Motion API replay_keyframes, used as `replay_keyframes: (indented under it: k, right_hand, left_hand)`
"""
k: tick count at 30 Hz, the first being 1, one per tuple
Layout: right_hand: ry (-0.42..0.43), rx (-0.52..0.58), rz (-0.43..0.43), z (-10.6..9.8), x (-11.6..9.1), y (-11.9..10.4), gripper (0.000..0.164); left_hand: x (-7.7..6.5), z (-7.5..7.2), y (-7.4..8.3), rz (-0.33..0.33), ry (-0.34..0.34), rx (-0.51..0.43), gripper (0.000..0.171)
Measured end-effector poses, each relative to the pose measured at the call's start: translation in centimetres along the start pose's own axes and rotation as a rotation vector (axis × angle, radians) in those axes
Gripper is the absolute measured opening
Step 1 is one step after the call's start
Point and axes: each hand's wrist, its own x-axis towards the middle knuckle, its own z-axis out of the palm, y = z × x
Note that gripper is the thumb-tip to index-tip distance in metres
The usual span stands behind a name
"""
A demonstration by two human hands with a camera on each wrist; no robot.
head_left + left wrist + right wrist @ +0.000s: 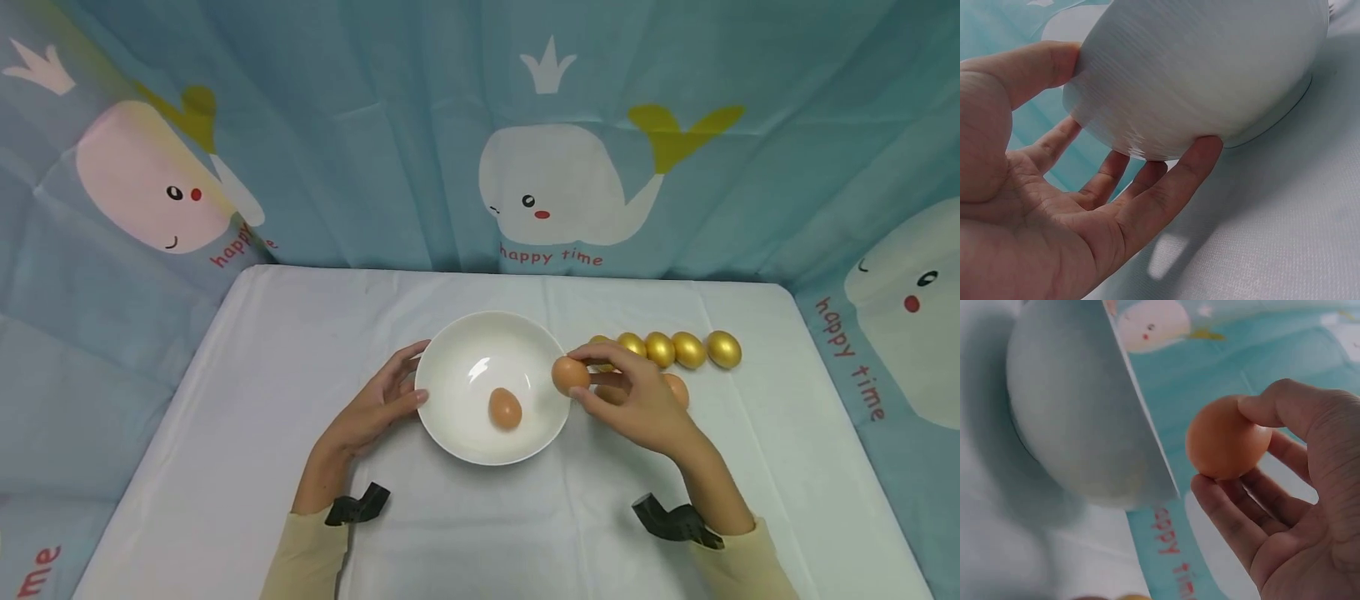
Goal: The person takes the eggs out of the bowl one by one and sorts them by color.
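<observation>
A white bowl (450, 367) stands on the table with one brown egg (506, 409) lying inside it. My left hand (375, 408) holds the bowl from the left, thumb at the rim and fingers spread against the outer wall (1197, 69). At the bowl's right rim, my right hand (645, 408) pinches another brown egg (1225, 437) between thumb and fingertips. In the head view that egg overlaps the rim; the right wrist view has it beside the bowl's edge, up off the table. Further brown eggs (677, 389) lie partly hidden behind the right hand.
Several golden eggs (689, 350) form a row at the back right, the leftmost partly covered by the right hand. White cloth (300, 333) covers the table. A blue curtain (390, 167) with whale prints hangs behind and at both sides. Black straps (675, 523) sit at both wrists.
</observation>
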Motion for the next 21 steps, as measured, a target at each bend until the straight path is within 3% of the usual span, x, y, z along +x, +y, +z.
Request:
replay_keyframes:
  k: [6, 16, 21]
  right_hand:
    - [0.104, 0.009, 0.060, -1.8, -1.5, 0.8, 0.043]
    - [0.231, 0.174, 0.029, -3.3, -3.4, 2.6, 0.046]
    - [0.268, 0.098, 0.040, -3.9, -3.4, 2.8, 0.045]
  left_hand:
    - [-0.1, 0.0, 0.3, -0.014, 0.004, -0.001, 0.076]
    - [-0.1, 0.3, 0.3, -0.008, 0.003, -0.014, 0.077]
    - [-0.1, 0.2, 0.4, -0.001, 0.001, -0.007, 0.076]
